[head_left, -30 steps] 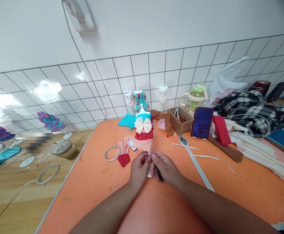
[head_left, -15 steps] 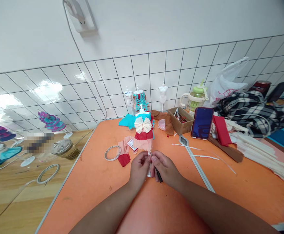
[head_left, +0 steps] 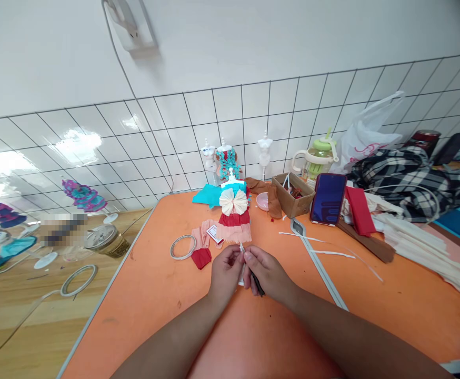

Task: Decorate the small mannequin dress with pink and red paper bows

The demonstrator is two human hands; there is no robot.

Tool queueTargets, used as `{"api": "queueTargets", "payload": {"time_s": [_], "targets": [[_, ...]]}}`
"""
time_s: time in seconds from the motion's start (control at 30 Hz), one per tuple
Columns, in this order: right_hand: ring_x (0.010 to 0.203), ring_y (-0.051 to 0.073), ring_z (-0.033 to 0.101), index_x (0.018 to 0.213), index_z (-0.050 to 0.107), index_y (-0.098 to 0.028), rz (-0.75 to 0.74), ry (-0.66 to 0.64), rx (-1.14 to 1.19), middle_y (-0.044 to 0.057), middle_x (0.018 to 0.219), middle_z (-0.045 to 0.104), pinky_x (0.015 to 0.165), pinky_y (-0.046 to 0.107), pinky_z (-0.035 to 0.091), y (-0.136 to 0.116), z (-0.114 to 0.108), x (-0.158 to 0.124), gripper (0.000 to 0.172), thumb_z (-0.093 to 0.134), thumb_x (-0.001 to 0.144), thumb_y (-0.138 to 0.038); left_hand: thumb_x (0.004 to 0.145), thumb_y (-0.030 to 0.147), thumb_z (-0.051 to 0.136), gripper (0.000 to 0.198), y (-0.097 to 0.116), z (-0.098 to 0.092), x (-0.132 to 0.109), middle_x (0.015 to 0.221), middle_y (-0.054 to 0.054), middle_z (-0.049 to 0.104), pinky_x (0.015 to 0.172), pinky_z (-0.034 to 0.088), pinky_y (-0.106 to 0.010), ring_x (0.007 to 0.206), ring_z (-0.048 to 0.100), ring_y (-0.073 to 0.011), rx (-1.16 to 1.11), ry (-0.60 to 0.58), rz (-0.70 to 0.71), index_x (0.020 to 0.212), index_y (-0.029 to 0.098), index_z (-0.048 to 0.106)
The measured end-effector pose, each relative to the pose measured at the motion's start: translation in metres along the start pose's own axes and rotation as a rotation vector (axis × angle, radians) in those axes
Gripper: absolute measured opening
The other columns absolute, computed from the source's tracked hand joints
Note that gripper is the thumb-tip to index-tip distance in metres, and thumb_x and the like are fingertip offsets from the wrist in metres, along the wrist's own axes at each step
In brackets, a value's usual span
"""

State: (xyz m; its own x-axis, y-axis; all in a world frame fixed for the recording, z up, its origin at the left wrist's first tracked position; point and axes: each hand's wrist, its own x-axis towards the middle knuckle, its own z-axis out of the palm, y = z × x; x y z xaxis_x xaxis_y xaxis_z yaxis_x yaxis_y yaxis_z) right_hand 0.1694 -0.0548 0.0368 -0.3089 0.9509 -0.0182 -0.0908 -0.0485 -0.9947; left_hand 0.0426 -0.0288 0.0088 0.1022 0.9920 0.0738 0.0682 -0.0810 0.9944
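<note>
A miniature dress form (head_left: 235,206) stands in front of me, dressed in a blue top, a large cream pleated bow, and red and pink tiers of crinkled paper or cloth. Just under its pink hem, my left hand (head_left: 228,267) is closed, its fingertips pinching at the white stem. My right hand (head_left: 265,268) closes there from the other side, fingertips meeting the left ones. Tucked in the right palm is a slim dark thing (head_left: 258,286), mostly covered, its kind unclear. Part of a white base shows between the hands. Fingers hide the exact pinch point.
Left of the hands lie a tape roll (head_left: 182,247), pink and red scraps (head_left: 201,258) and a tag (head_left: 214,234). Behind stand other dress forms (head_left: 265,150). To the right are a cardboard box (head_left: 293,196), a phone (head_left: 328,199), white strips (head_left: 332,255) and a bottle (head_left: 319,158).
The dressed form has shifted slightly right and turned a little, so its bow and pink hem sit farther right. Both hands stay almost in place, still pinching at the stem.
</note>
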Motion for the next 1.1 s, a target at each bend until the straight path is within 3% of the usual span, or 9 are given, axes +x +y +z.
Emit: {"api": "queueTargets", "payload": {"time_s": [0.23,0.6,0.77,0.97,1.1], "targets": [[0.033,0.007,0.043,0.082,0.042,-0.02,-0.01,0.019,0.039,-0.006,0.051,0.056,0.033,0.017,0.033,-0.0013,-0.0001,0.0007,0.034,0.034,0.089,-0.052,0.079,0.042,0.058,0.026,0.0023,0.0,-0.0007,0.053,0.003,0.058,0.051,0.044,-0.02,0.051,0.057,-0.0118,0.021,-0.039,-0.005,0.085,0.016,0.062],[0.031,0.007,0.042,0.083,0.043,-0.02,0.008,0.005,0.05,-0.007,0.049,0.054,0.033,0.017,0.033,0.0003,0.0,0.0015,0.034,0.035,0.089,-0.053,0.08,0.037,0.058,0.022,-0.0004,-0.0005,-0.0004,0.061,0.001,0.063,0.052,0.044,-0.019,0.055,0.058,-0.0113,0.023,-0.036,0.028,0.087,0.016,0.062],[0.032,0.007,0.043,0.082,0.043,-0.019,0.005,0.026,0.041,-0.007,0.05,0.055,0.033,0.016,0.033,-0.0002,-0.0003,0.0016,0.035,0.035,0.088,-0.054,0.081,0.039,0.056,0.025,-0.0008,-0.0004,-0.0011,0.053,0.003,0.059,0.053,0.044,-0.02,0.052,0.057,-0.0119,0.032,-0.054,0.017,0.089,0.016,0.062],[0.031,0.007,0.042,0.083,0.044,-0.019,0.03,0.044,0.022,-0.007,0.048,0.054,0.032,0.016,0.032,-0.0039,-0.0016,0.0009,0.036,0.036,0.087,-0.054,0.08,0.039,0.058,0.024,0.0002,-0.0002,-0.0008,0.072,-0.001,0.067,0.056,0.045,-0.021,0.058,0.059,-0.0119,0.027,-0.038,0.02,0.087,0.016,0.063],[0.031,0.007,0.042,0.081,0.044,-0.019,0.042,0.051,-0.003,-0.007,0.047,0.053,0.031,0.016,0.031,-0.0035,-0.0023,0.0019,0.036,0.035,0.087,-0.054,0.078,0.037,0.059,0.023,-0.0002,0.0003,-0.0002,0.073,-0.001,0.067,0.056,0.044,-0.02,0.06,0.059,-0.0122,0.022,-0.027,0.017,0.086,0.016,0.063]]}}
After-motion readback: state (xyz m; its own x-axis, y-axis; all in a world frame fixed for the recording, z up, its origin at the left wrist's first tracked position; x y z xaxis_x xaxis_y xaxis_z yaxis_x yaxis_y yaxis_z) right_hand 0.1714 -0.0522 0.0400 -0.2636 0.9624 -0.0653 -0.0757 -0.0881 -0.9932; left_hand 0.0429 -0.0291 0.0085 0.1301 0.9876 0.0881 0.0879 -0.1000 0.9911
